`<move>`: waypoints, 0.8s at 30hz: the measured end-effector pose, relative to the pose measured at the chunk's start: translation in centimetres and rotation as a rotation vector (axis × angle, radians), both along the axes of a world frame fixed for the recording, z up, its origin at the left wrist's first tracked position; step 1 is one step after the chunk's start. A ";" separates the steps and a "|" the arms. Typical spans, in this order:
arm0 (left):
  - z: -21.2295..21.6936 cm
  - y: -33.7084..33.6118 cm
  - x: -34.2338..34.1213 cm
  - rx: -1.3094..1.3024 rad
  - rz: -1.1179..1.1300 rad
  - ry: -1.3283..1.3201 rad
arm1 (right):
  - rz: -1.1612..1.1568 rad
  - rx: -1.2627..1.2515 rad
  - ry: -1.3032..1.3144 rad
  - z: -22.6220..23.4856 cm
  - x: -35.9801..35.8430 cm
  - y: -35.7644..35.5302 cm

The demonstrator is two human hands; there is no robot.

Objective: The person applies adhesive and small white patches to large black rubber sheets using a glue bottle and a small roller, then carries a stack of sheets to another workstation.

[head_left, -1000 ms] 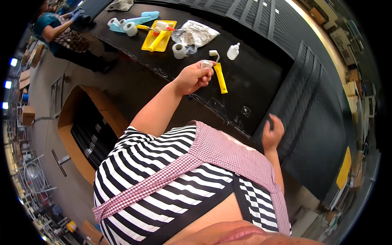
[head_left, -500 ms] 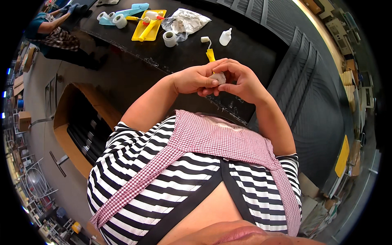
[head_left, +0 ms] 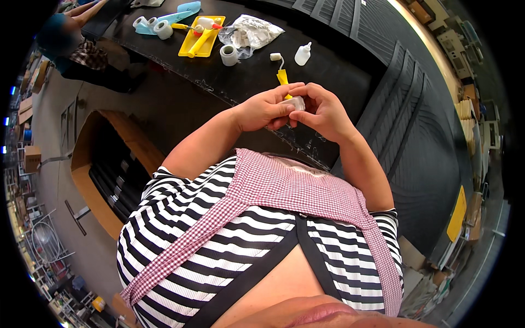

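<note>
- At left, a shallow yellow plastic tray [head_left: 188, 41] is lying on the black tabletop [head_left: 328, 76]; a whitish hollow-cored roll [head_left: 229, 56] is resting just beside it.
- Near centre, the person's left hand [head_left: 263, 110] is holding a small, pale, blocky piece [head_left: 297, 103], its grip closed between thumb and fingers.
- Behind the hands, a small paint roller with a yellow handle [head_left: 283, 77] is lying partly hidden.
- Beyond, a white squeeze bottle [head_left: 302, 54] is resting.
- The right hand [head_left: 324, 110] is curving around the piece's other side, grip partly open; whether it is pinching, one cannot tell.
- Careful handling is likely calling for a steady left thumb, light right fingertips and an unblocked view.
</note>
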State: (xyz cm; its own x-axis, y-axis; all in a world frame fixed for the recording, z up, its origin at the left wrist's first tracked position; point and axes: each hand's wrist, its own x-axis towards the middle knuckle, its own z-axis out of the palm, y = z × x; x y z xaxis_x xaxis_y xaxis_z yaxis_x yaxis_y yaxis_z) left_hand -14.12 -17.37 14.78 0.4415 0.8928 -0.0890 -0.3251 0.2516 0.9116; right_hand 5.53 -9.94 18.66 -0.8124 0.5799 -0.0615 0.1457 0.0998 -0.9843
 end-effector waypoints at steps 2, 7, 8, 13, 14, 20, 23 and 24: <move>-0.1 0.1 0.1 0.017 0.029 -0.002 | -0.035 -0.032 0.018 -0.1 0.0 -0.2; -0.1 -0.1 0.1 -0.017 0.015 -0.089 | -0.078 -0.042 0.092 0.2 -0.2 -0.8; -0.2 0.0 0.2 -0.012 0.005 -0.115 | -0.072 -0.030 0.083 -0.1 0.0 -0.6; -0.1 0.0 0.4 -0.045 0.012 -0.131 | -0.145 -0.005 0.060 -1.0 0.1 -0.5; -0.1 0.0 0.4 -0.050 0.014 -0.128 | -0.144 -0.010 0.070 -0.9 0.1 -0.6; -1.2 0.0 0.7 -0.038 0.063 -0.108 | -0.183 0.051 0.027 -1.1 -0.3 -0.8; -0.8 -0.2 0.9 -0.031 0.106 0.114 | -0.212 0.182 -0.044 -1.8 -0.4 -0.4; -1.1 -0.1 0.8 -0.028 0.099 0.166 | -0.225 0.242 -0.047 -2.0 -0.5 -0.2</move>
State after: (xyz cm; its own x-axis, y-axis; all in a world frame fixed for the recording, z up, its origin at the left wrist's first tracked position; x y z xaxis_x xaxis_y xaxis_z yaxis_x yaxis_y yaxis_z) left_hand -13.35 -17.48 13.65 0.3291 0.9273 -0.1785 -0.1949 0.2517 0.9480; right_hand 4.98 -10.18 16.67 -0.6621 0.7466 0.0652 0.2356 0.2900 -0.9276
